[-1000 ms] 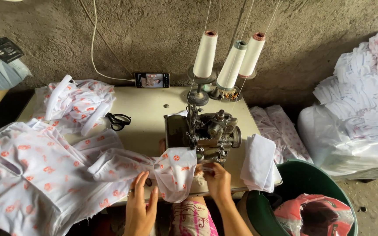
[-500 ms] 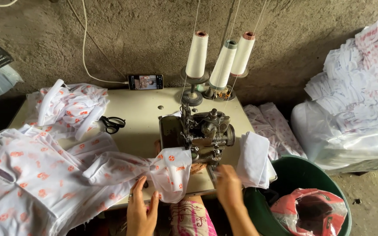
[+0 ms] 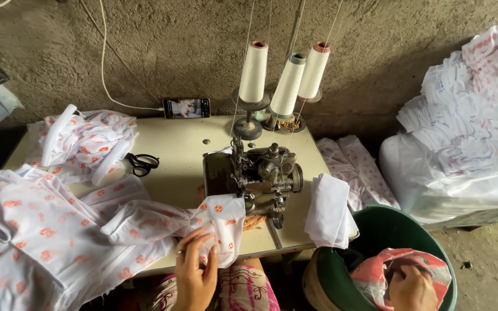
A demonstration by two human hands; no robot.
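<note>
**Left hand on the printed cloth, right hand down in the green bucket**

Your left hand (image 3: pixel 194 276) rests at the near edge of the sewing table (image 3: pixel 185 150), fingers spread flat and slightly curled over the white cloth with orange print (image 3: pixel 217 222), pressing it down rather than pinching it. That cloth lies just left of the sewing machine (image 3: pixel 257 175), touching its front, and runs on leftwards into a larger heap of the same fabric (image 3: pixel 36 236) that covers the left end of the table and hangs over its near edge.

Your right hand (image 3: pixel 413 288) is well away from the machine, down inside the green bucket (image 3: pixel 387 230) that stands on the floor beside the table's right end. The bucket holds a pink and white plastic bag (image 3: pixel 402 268); your fingers are curled into the bag's dark open mouth, and what they grip inside, if anything, cannot be told.

A stack of plain white cloth pieces (image 3: pixel 329 210) lies on the table's right corner, overhanging the bucket's rim. Black scissors (image 3: pixel 142 163) lie on the table behind the heap. Three thread cones (image 3: pixel 286 80) stand behind the machine.
</note>
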